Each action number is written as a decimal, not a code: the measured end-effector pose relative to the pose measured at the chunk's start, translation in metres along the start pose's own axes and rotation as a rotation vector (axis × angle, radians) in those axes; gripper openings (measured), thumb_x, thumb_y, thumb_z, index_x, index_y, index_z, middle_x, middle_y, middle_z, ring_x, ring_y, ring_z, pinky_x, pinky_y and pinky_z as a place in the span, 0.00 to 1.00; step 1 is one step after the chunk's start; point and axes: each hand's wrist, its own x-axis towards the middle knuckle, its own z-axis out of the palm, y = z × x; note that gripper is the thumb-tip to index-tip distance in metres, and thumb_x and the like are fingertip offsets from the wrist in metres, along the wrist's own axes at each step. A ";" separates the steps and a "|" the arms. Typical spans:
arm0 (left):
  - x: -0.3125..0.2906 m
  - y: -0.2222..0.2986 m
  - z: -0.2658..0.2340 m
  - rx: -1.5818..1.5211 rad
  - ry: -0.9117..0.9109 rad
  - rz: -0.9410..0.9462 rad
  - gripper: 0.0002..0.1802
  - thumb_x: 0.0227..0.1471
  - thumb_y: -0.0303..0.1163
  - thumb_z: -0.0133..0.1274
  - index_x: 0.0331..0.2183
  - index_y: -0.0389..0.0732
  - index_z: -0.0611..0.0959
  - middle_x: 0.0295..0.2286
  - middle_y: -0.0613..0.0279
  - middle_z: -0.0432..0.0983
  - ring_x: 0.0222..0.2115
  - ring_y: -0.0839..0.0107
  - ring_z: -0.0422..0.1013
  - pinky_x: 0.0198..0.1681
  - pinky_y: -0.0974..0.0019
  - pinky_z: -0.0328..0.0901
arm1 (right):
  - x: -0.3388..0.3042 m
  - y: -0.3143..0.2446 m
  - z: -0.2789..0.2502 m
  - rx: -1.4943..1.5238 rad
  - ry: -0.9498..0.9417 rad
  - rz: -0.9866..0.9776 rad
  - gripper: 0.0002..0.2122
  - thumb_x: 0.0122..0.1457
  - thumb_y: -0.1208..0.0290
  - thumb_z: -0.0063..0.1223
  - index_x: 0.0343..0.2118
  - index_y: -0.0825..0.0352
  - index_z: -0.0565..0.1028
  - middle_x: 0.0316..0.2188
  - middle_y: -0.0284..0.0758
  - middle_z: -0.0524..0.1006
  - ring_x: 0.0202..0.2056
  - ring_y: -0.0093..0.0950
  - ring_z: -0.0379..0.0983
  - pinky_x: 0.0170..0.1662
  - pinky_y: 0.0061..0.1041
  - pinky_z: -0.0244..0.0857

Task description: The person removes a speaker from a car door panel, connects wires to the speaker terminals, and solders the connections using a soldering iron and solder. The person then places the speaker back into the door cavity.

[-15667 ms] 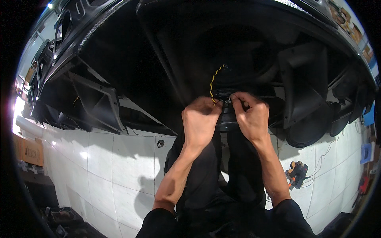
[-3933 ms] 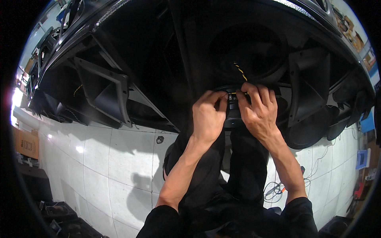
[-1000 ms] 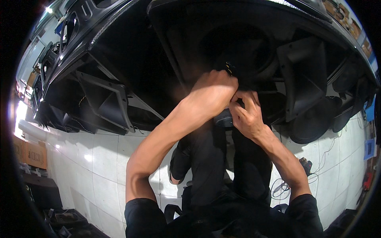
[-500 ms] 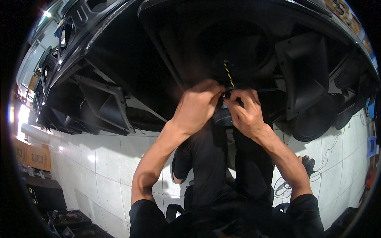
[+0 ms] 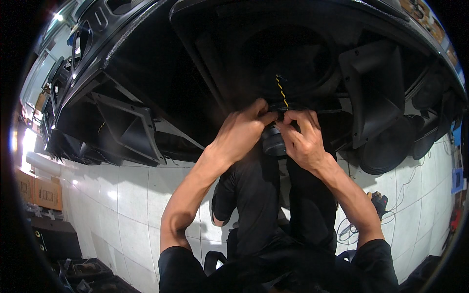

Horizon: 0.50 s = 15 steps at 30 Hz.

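A twisted yellow-and-black wire [image 5: 282, 92] runs down from the dark opening of a black speaker cabinet [image 5: 205, 53] to my fingertips. Both hands meet over a round black speaker driver [image 5: 274, 142] in front of my knees. My left hand [image 5: 244, 128] is closed in a pinch at the driver's upper left; what lies between its fingers is hidden. Opposite it, my right hand [image 5: 305, 136] pinches at the lower end of the wire, its fingertips close to the driver. Fingers cover the spot where wire and driver come together.
Black horn flares [image 5: 373, 93] stand at the right and a similar horn [image 5: 129, 127] at the left. A large round speaker [image 5: 386, 146] sits beside the right-hand one. Loose cable [image 5: 349, 232] lies on the white tiled floor [image 5: 132, 205]. Cardboard boxes [image 5: 41, 193] are stacked far left.
My left hand has shifted slightly down and left, its index finger now more bent. My right hand stays almost where it was, and the wire has barely moved.
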 end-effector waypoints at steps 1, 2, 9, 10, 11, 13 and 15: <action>0.002 0.002 -0.001 -0.005 -0.008 -0.014 0.22 0.46 0.16 0.55 0.45 0.41 0.85 0.35 0.54 0.74 0.34 0.56 0.78 0.35 0.56 0.73 | 0.000 0.000 0.000 -0.001 0.005 0.000 0.06 0.46 0.84 0.62 0.28 0.71 0.78 0.34 0.36 0.75 0.38 0.32 0.73 0.44 0.34 0.65; 0.005 0.006 -0.003 -0.009 -0.016 -0.029 0.21 0.47 0.17 0.54 0.45 0.41 0.85 0.34 0.54 0.74 0.33 0.55 0.78 0.35 0.55 0.73 | 0.000 0.000 0.000 -0.005 0.006 0.001 0.06 0.46 0.84 0.62 0.28 0.71 0.78 0.34 0.36 0.75 0.38 0.32 0.73 0.44 0.34 0.65; 0.012 0.014 -0.007 0.066 -0.064 -0.075 0.14 0.50 0.20 0.52 0.40 0.39 0.83 0.36 0.53 0.75 0.32 0.51 0.78 0.35 0.52 0.73 | 0.000 -0.001 0.002 -0.015 0.010 0.003 0.06 0.45 0.84 0.62 0.27 0.71 0.77 0.34 0.36 0.74 0.38 0.32 0.73 0.44 0.34 0.65; 0.012 0.015 -0.007 0.090 -0.070 -0.078 0.13 0.50 0.21 0.52 0.40 0.39 0.83 0.37 0.53 0.75 0.32 0.50 0.79 0.35 0.52 0.73 | 0.000 0.000 0.002 -0.015 0.008 0.000 0.06 0.45 0.84 0.62 0.27 0.71 0.77 0.34 0.36 0.74 0.38 0.32 0.73 0.44 0.34 0.65; 0.012 0.016 -0.007 0.112 -0.076 -0.080 0.13 0.50 0.21 0.53 0.40 0.39 0.82 0.37 0.53 0.75 0.32 0.50 0.79 0.35 0.52 0.74 | 0.001 -0.001 0.001 -0.011 0.009 0.000 0.06 0.45 0.84 0.62 0.27 0.71 0.77 0.34 0.36 0.74 0.38 0.32 0.73 0.44 0.34 0.65; 0.013 0.017 -0.007 0.140 -0.093 -0.080 0.12 0.50 0.22 0.53 0.39 0.39 0.82 0.38 0.54 0.75 0.32 0.50 0.79 0.36 0.52 0.74 | 0.002 -0.001 0.000 -0.004 0.006 -0.003 0.06 0.45 0.84 0.62 0.26 0.71 0.76 0.34 0.37 0.74 0.37 0.33 0.73 0.44 0.34 0.65; 0.014 0.016 -0.007 0.152 -0.117 -0.076 0.11 0.51 0.23 0.53 0.39 0.39 0.82 0.39 0.54 0.75 0.32 0.50 0.79 0.36 0.52 0.74 | 0.002 -0.001 0.001 -0.002 0.001 -0.008 0.06 0.43 0.84 0.61 0.26 0.71 0.76 0.34 0.37 0.74 0.37 0.33 0.73 0.44 0.34 0.65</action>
